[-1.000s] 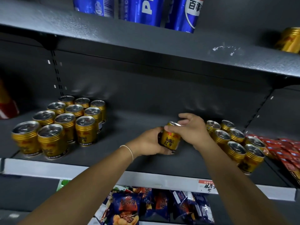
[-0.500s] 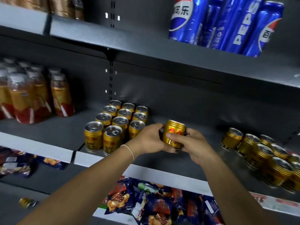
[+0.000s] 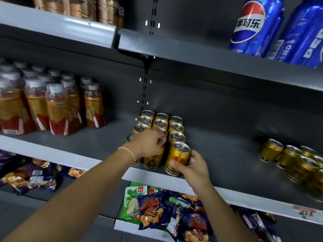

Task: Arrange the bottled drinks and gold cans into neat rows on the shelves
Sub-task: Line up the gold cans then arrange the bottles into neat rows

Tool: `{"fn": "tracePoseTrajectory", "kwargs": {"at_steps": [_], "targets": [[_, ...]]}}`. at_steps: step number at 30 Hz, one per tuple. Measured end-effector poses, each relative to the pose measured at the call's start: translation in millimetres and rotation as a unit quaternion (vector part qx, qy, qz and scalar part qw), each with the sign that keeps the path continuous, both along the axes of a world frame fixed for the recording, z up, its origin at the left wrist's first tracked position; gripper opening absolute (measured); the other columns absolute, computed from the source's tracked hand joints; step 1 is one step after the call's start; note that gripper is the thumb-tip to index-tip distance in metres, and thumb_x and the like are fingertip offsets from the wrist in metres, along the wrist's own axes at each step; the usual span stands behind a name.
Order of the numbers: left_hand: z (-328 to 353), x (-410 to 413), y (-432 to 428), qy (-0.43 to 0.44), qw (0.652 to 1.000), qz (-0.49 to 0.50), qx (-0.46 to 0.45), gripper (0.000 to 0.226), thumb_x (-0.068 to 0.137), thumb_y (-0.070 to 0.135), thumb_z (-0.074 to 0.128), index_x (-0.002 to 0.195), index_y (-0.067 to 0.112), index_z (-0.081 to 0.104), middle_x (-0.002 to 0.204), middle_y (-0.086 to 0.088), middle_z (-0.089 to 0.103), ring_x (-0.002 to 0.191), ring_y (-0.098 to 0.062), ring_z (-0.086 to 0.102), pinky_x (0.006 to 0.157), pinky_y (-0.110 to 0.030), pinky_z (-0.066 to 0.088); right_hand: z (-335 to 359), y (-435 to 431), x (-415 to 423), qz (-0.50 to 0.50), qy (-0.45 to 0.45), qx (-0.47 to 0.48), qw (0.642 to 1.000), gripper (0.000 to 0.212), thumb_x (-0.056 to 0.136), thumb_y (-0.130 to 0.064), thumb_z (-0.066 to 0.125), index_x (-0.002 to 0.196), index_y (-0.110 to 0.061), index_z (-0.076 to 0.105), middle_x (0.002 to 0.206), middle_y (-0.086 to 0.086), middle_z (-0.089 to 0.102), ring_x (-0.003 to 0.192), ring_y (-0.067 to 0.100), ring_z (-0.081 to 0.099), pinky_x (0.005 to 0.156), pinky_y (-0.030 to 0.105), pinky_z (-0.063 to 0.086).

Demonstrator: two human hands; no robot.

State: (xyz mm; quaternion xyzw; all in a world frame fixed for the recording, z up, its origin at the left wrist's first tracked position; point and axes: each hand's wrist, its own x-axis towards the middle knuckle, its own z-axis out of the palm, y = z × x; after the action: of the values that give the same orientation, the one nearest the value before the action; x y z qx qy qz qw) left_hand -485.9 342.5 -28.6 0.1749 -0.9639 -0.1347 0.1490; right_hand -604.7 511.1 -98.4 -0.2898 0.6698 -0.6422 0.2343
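On the dark middle shelf (image 3: 218, 154) a block of gold cans (image 3: 175, 127) stands in three rows. My right hand (image 3: 194, 165) grips one gold can (image 3: 177, 158) upright at the front of the right row, at the shelf's edge. My left hand (image 3: 148, 145) curls over the tops of the front cans in the middle and left rows and hides them in part. A second cluster of gold cans (image 3: 295, 161) stands loosely at the right. Bottled orange drinks (image 3: 56, 109) with white caps are grouped at the left of the same shelf.
Blue Pepsi cans (image 3: 253, 27) stand on the upper shelf (image 3: 201, 55) at the right, brown packs (image 3: 82, 7) at its left. Snack bags (image 3: 157, 212) fill the lower shelf. Bare shelf lies between the two can groups.
The gold can held in both hands has moved left to the front of the right row. My left hand has left it and now lies on the neighbouring cans. The view panned left.
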Motion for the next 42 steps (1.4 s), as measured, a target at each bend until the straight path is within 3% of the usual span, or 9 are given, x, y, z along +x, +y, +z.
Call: {"fn": "tracePoseTrajectory", "kwargs": {"at_steps": [4, 9, 15, 21, 27, 29, 36, 38, 42], "targets": [[-8, 3, -1, 0.003, 1.0, 0.004, 0.0, 0.051, 0.099, 0.049, 0.039, 0.141, 0.021, 0.047, 0.145, -0.005, 0.048, 0.131, -0.028, 0.044, 0.106, -0.041, 0.038, -9, -5, 6, 0.005, 0.061, 0.008, 0.998, 0.073, 0.061, -0.008, 0.093, 0.123, -0.02, 0.055, 0.117, -0.004, 0.07, 0.105, 0.011, 0.069, 0.091, 0.037, 0.056], [-11, 2, 1, 0.003, 1.0, 0.0, -0.026, 0.066, 0.094, 0.061, 0.039, 0.146, 0.02, 0.04, 0.151, -0.003, 0.041, 0.138, -0.026, 0.036, 0.112, -0.038, 0.028, -13, -1, 9, 0.001, 0.1, 0.019, 0.995, 0.066, 0.062, -0.019, 0.094, 0.112, -0.039, 0.055, 0.114, -0.014, 0.069, 0.103, 0.004, 0.068, 0.084, 0.024, 0.056], [-11, 0, 1, 0.007, 1.0, 0.007, -0.021, 0.064, 0.094, 0.062, 0.038, 0.143, 0.022, 0.042, 0.15, -0.001, 0.043, 0.137, -0.027, 0.037, 0.11, -0.042, 0.03, -14, -1, 7, 0.014, 0.103, 0.018, 0.994, 0.071, 0.064, -0.016, 0.093, 0.122, -0.035, 0.057, 0.115, -0.013, 0.071, 0.106, 0.007, 0.068, 0.088, 0.027, 0.057], [-13, -3, -1, -0.01, 1.0, 0.017, -0.013, 0.069, 0.092, 0.067, 0.034, 0.146, 0.024, 0.037, 0.153, 0.0, 0.038, 0.14, -0.027, 0.033, 0.112, -0.044, 0.027, -14, -1, 9, 0.033, 0.131, 0.028, 0.99, 0.073, 0.077, -0.02, 0.085, 0.14, -0.029, 0.049, 0.124, -0.013, 0.067, 0.112, 0.005, 0.065, 0.096, 0.03, 0.053], [-14, -3, -2, -0.018, 1.0, 0.019, -0.01, 0.072, 0.091, 0.069, 0.033, 0.147, 0.024, 0.035, 0.154, 0.0, 0.036, 0.142, -0.027, 0.03, 0.114, -0.044, 0.027, -12, 10, -3, 0.053, 0.099, 0.024, 0.993, 0.1, 0.068, 0.009, 0.084, 0.148, -0.027, 0.034, 0.139, -0.011, 0.054, 0.124, -0.002, 0.054, 0.1, 0.022, 0.048], [-14, -3, -2, -0.019, 1.0, 0.021, -0.011, 0.071, 0.091, 0.068, 0.033, 0.148, 0.025, 0.035, 0.154, 0.0, 0.036, 0.142, -0.027, 0.03, 0.114, -0.045, 0.027, -12, 10, -4, 0.062, 0.102, 0.03, 0.992, 0.098, 0.067, 0.01, 0.084, 0.143, -0.029, 0.037, 0.135, -0.011, 0.056, 0.122, -0.002, 0.056, 0.095, 0.018, 0.05], [-14, -3, -1, -0.022, 0.999, 0.021, -0.01, 0.071, 0.091, 0.069, 0.031, 0.148, 0.025, 0.034, 0.154, 0.001, 0.035, 0.143, -0.028, 0.029, 0.113, -0.046, 0.027, -20, 1, 1, 0.019, 0.115, 0.039, 0.992, 0.069, 0.072, -0.005, 0.086, 0.127, -0.031, 0.055, 0.123, -0.007, 0.068, 0.114, 0.009, 0.064, 0.102, 0.042, 0.051], [-14, -3, -1, -0.019, 1.0, 0.019, -0.01, 0.072, 0.091, 0.069, 0.031, 0.147, 0.025, 0.035, 0.154, 0.0, 0.036, 0.142, -0.028, 0.03, 0.113, -0.046, 0.027, -21, 0, 2, 0.008, 0.124, 0.043, 0.991, 0.066, 0.073, -0.007, 0.086, 0.128, -0.029, 0.056, 0.122, -0.008, 0.068, 0.113, 0.008, 0.065, 0.102, 0.043, 0.052], [-13, -3, -1, -0.021, 1.0, 0.017, -0.013, 0.072, 0.091, 0.07, 0.031, 0.148, 0.024, 0.034, 0.154, 0.0, 0.035, 0.143, -0.028, 0.029, 0.114, -0.045, 0.026, -21, -1, 4, 0.004, 0.142, 0.045, 0.989, 0.062, 0.074, -0.009, 0.085, 0.117, -0.043, 0.057, 0.12, -0.012, 0.069, 0.111, 0.005, 0.065, 0.102, 0.042, 0.052]]}}
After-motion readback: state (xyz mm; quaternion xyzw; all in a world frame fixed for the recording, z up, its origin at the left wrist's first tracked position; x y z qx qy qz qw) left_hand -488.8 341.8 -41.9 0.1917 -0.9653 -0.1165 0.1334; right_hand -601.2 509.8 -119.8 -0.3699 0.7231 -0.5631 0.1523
